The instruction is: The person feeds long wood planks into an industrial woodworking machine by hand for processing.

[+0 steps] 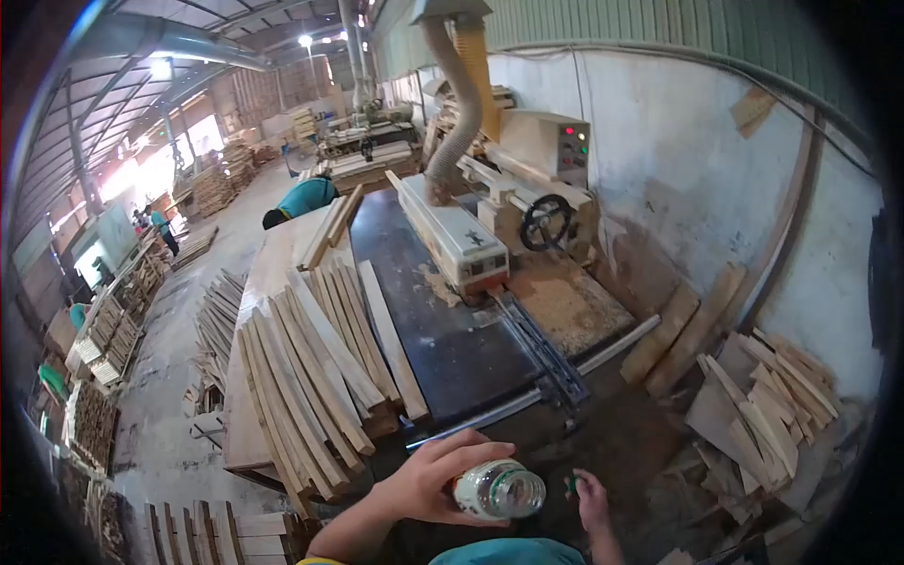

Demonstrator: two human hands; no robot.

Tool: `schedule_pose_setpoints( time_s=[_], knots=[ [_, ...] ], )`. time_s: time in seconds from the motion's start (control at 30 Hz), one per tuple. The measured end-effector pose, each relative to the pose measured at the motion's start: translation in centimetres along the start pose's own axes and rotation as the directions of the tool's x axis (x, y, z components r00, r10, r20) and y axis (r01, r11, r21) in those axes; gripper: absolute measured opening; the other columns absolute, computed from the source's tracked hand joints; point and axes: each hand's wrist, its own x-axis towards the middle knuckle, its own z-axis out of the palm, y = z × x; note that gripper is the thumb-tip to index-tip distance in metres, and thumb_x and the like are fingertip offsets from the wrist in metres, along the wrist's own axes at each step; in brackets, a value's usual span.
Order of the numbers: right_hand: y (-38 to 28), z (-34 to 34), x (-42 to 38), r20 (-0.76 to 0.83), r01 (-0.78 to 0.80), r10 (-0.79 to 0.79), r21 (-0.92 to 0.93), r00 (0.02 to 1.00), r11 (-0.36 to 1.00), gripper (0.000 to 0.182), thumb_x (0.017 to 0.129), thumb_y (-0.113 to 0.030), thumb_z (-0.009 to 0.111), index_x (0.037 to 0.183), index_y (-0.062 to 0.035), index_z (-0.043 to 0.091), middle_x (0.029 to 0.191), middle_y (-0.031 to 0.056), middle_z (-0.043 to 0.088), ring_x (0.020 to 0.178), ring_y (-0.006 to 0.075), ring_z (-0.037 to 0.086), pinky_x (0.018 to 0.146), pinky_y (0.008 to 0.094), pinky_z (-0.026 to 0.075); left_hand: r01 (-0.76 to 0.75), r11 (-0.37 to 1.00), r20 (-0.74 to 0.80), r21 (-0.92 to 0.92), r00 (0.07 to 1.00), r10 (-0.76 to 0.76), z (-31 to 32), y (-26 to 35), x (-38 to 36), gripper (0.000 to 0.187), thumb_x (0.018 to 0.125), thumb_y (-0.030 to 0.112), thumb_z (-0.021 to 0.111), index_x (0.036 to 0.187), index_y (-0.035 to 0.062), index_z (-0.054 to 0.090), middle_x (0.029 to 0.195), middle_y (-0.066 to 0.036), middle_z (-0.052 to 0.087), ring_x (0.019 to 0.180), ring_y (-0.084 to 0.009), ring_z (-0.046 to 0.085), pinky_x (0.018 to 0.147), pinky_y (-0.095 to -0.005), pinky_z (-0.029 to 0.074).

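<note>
My left hand (435, 476) is wrapped round a clear glass jar (499, 490), which is tilted with its open mouth facing right. To the right of the jar, my right hand (591, 504) has its fingers closed on a small green cap (571, 483), apart from the jar. Both hands are low in the view, in front of the dark metal table (443, 348) of a woodworking machine (461, 235). Curved wooden strips (311, 377) lie up and to the left of my left hand.
Scrap wood (772, 405) is heaped at the right by the wall. More strips (202, 532) lie at the lower left. A person in a teal shirt (306, 198) bends behind the boards. Other people and wood stacks (89, 428) stand along the left.
</note>
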Motion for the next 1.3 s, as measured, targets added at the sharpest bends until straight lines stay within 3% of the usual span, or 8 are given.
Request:
schedule_pose_setpoints(
  time_s=[0.07,0.17,0.23,0.33,0.57,0.67,1.03,1.3],
  knots=[
    [-5.7,5.0,-3.4,0.225,0.196,-0.212,0.094,0.951,0.976,0.028,0.1,-0.008,0.059,0.127,-0.0014,0.06,0.121,0.0087,0.066,0.098,0.0175,0.067,0.093,0.0372,0.053,0.193,0.98,0.075,-0.055,0.979,-0.188,1.3,-1.3,-2.7,0.081,0.068,0.028,0.096,0.135,0.0013,0.058,0.113,-0.016,0.066,0.1,-0.0303,0.068,0.085,-0.0383,0.056],
    [-12.3,5.5,-5.3,0.45,0.29,-0.245,-0.033,0.859,0.956,0.03,0.099,-0.004,0.062,0.128,-0.0015,0.058,0.124,0.0098,0.06,0.116,0.0201,0.062,0.099,0.0378,0.052,0.416,0.9,0.082,-0.134,0.909,-0.408,7.6,-5.2,-6.1,0.077,0.071,0.027,0.094,0.136,0.0039,0.058,0.114,-0.013,0.066,0.102,-0.027,0.068,0.086,-0.0375,0.056],
    [-14.0,7.7,-6.8,0.496,0.293,-0.302,0.099,0.814,0.951,0.032,0.094,-0.001,0.066,0.126,-0.0009,0.059,0.122,0.0096,0.06,0.115,0.0202,0.062,0.1,0.0373,0.051,0.539,0.836,0.12,-0.107,0.841,-0.527,9.4,-5.9,-9.1,0.077,0.072,0.027,0.093,0.137,0.0052,0.058,0.118,-0.012,0.066,0.107,-0.0273,0.068,0.091,-0.038,0.056],
    [-14.2,9.1,-7.4,0.674,0.486,-0.319,-0.068,0.666,0.872,0.034,0.09,-0.001,0.071,0.123,-0.0037,0.062,0.123,0.0106,0.059,0.114,0.0217,0.062,0.1,0.0367,0.051,0.579,0.796,0.076,-0.175,0.814,-0.576,11.3,-6.0,-12.2,0.074,0.075,0.025,0.09,0.138,0.0077,0.056,0.117,-0.014,0.066,0.105,-0.0291,0.068,0.092,-0.0377,0.056],
    [-14.5,11.6,-8.9,0.675,0.378,-0.161,-0.186,0.72,0.907,0.034,0.089,-0.005,0.073,0.122,-0.0068,0.066,0.125,0.0119,0.06,0.113,0.0276,0.063,0.094,0.0397,0.053,0.713,0.683,0.061,-0.163,0.698,-0.714,10.5,-4.9,-16.4,0.077,0.072,0.022,0.092,0.138,0.0034,0.056,0.129,-0.015,0.064,0.117,-0.0278,0.065,0.101,-0.0405,0.053],
    [-14.3,12.8,-9.1,0.809,0.674,-0.303,-0.15,0.504,0.724,0.036,0.084,-0.002,0.076,0.119,-0.0065,0.07,0.123,0.0105,0.062,0.109,0.0251,0.065,0.092,0.0342,0.054,0.708,0.698,0.092,-0.105,0.706,-0.703,10.1,-4.5,-17.5,0.076,0.074,0.025,0.091,0.138,0.0044,0.056,0.122,-0.015,0.066,0.109,-0.029,0.067,0.096,-0.0392,0.055],
    [-12.1,15.5,-11.1,0.965,0.562,-0.153,0.009,0.21,0.827,0.046,0.085,0.009,0.069,0.127,-0.0104,0.068,0.125,0.0095,0.063,0.118,0.027,0.062,0.098,0.0383,0.059,0.78,0.435,0.465,-0.45,0.621,-0.631,7.8,-3.9,-24.7,0.088,0.076,0.039,0.089,0.144,-0.003,0.051,0.117,-0.015,0.071,0.102,-0.0202,0.067,0.09,-0.0349,0.054],
    [-12.2,16.6,-10.6,0.962,0.65,-0.015,-0.173,0.273,0.74,0.036,0.089,-0.014,0.075,0.123,-0.006,0.07,0.107,0.0112,0.067,0.096,0.0263,0.069,0.082,0.0378,0.057,0.737,0.541,0.3,-0.404,0.666,-0.683,8.4,-3.0,-24.6,0.084,0.077,0.027,0.09,0.145,-0.0018,0.05,0.114,-0.013,0.072,0.097,-0.0168,0.068,0.087,-0.0335,0.055]
  ],
)
